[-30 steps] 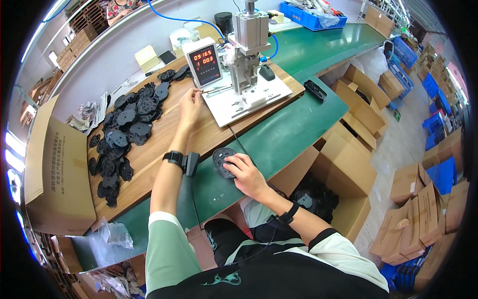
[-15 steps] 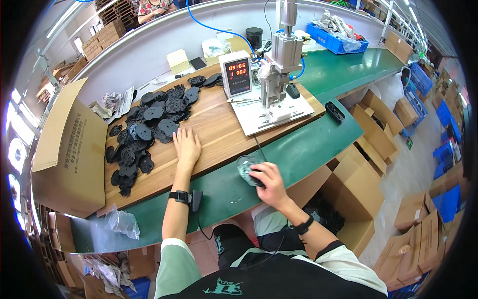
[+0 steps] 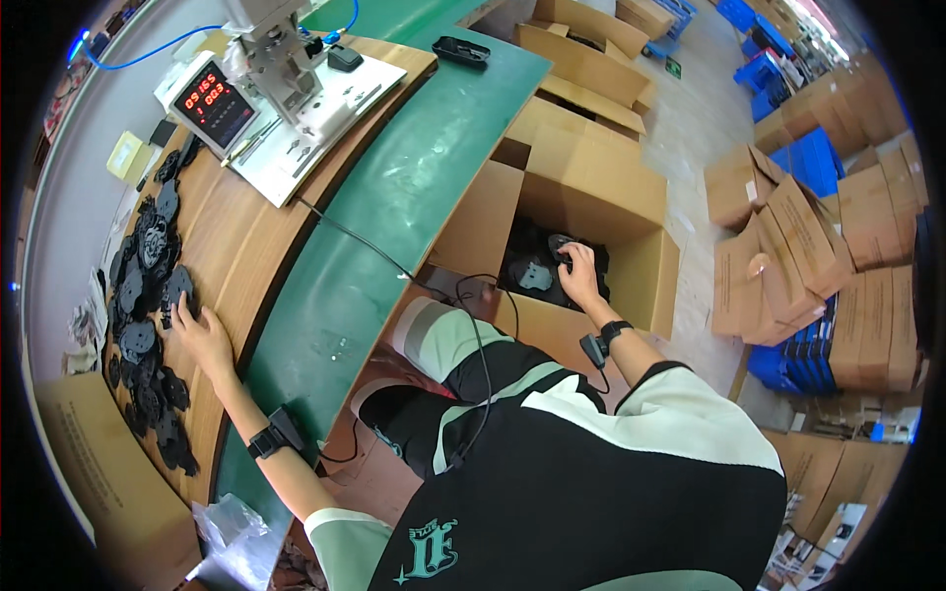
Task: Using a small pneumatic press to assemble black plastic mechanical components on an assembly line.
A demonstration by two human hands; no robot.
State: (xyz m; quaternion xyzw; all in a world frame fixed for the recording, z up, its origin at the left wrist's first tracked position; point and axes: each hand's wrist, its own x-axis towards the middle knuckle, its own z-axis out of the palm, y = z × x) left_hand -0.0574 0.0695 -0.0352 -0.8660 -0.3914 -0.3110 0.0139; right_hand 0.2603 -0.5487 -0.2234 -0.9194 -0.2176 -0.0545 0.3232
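My right hand reaches into an open cardboard box on the right, its fingers closed at the edge of a round black plastic part. A shinier disc part lies just below, among other dark parts in the box. Over on the left, my left hand rests on the wooden board with its fingers apart. Its fingertips are beside a black disc at the edge of a heap of black plastic parts; whether they touch it, I cannot tell.
A press machine with a red digital display stands on the board. The green bench carries a small black tray. A black cable crosses the bench edge. Cartons are stacked on the right.
The view has swung to the right and down. My right hand has carried a dark part from above the green bench into the cardboard box. My left hand remains by the heap.
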